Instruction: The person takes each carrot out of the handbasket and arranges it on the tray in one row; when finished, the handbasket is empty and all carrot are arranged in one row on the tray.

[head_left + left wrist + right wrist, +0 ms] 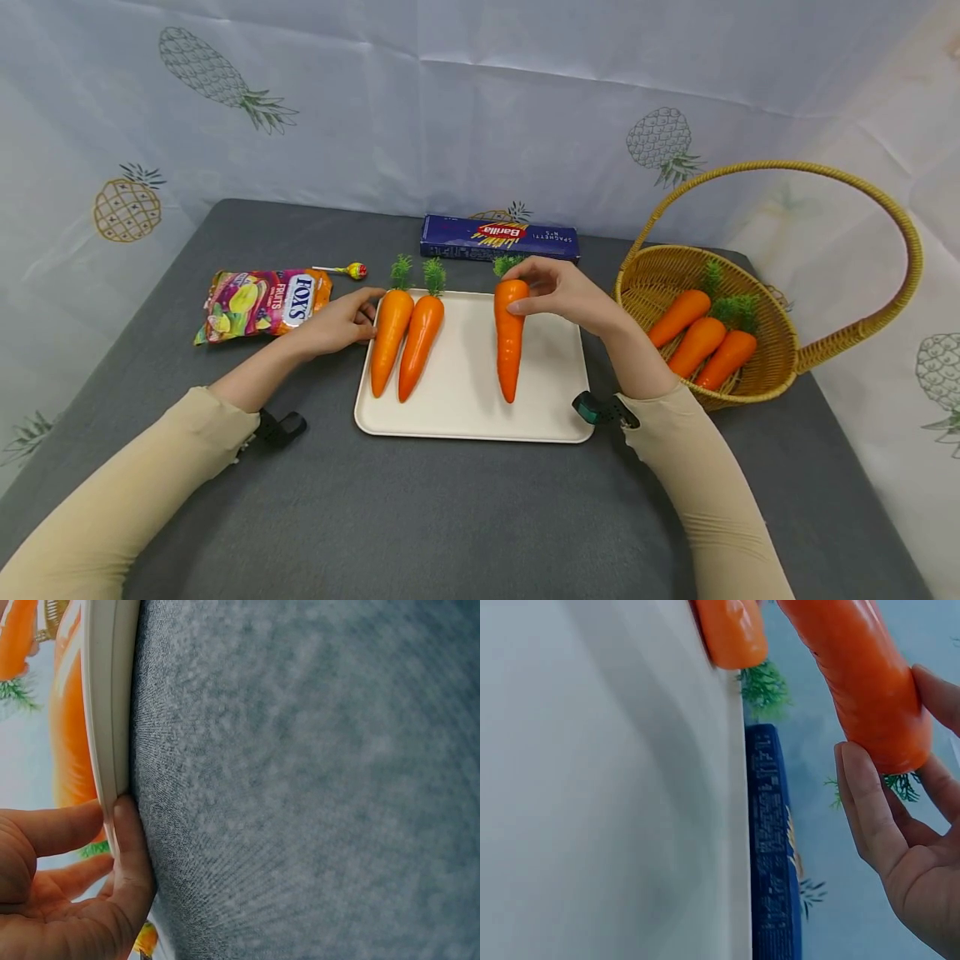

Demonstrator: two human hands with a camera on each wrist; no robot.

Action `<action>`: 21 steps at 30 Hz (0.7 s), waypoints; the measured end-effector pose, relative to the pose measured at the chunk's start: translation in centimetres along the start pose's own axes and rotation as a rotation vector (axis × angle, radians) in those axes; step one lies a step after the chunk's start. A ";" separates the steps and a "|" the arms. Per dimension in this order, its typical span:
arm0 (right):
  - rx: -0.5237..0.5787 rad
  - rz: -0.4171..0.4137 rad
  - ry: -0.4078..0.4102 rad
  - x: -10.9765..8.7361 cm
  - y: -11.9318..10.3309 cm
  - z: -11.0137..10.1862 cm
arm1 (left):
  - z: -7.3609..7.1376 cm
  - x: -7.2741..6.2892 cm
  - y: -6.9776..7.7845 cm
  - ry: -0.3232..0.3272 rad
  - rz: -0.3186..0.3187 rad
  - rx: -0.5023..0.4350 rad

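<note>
The right hand (pixel 564 290) pinches 1 carrot (pixel 509 342) near its leafy end, between thumb and fingers, above the tray (pixel 467 408). The left hand (pixel 334 325) pinches the tray's rim just beside 2 other carrots (pixel 389 342).

Held carrot (pixel 510 337): glossy orange, ridged, green leafy top; pinched near its top by right hand (pixel 558 287), raised over tray (pixel 551 375), narrow tip towards the person, leaves on far side. Tray: off-white, rectangular, rounded corners, low rim, flat on grey table (pixel 420 508), left edge pinched by left hand (pixel 337 323). Lighter orange carrot (pixel 392 342) and deeper orange carrot (pixel 422 348): lying on tray's left part, close side by side, tips towards the person, leafy tops past far rim
</note>
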State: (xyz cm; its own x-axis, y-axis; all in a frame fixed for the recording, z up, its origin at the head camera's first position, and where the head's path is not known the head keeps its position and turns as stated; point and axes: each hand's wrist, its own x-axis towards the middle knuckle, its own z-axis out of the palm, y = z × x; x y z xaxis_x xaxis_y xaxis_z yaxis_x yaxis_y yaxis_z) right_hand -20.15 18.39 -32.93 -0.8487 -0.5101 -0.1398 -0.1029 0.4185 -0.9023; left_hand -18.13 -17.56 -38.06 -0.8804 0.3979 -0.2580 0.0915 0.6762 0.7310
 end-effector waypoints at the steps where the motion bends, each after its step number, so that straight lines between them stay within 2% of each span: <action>1: 0.004 -0.001 -0.003 0.2 0.1 0.3 | 0.0 0.0 0.0 0.000 0.002 -0.001; 21: 0.071 -0.007 -0.051 3.0 0.8 4.4 | 0.0 -0.2 0.5 0.001 0.009 -0.007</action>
State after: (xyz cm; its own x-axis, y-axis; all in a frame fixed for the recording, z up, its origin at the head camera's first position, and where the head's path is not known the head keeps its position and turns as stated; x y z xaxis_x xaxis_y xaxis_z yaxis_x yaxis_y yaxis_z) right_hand -20.52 13.89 -35.91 -0.8205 -0.5508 -0.1527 -0.0699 0.3618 -0.9297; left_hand -17.88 -17.35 -37.67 -0.8799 0.4034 -0.2509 0.0961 0.6684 0.7376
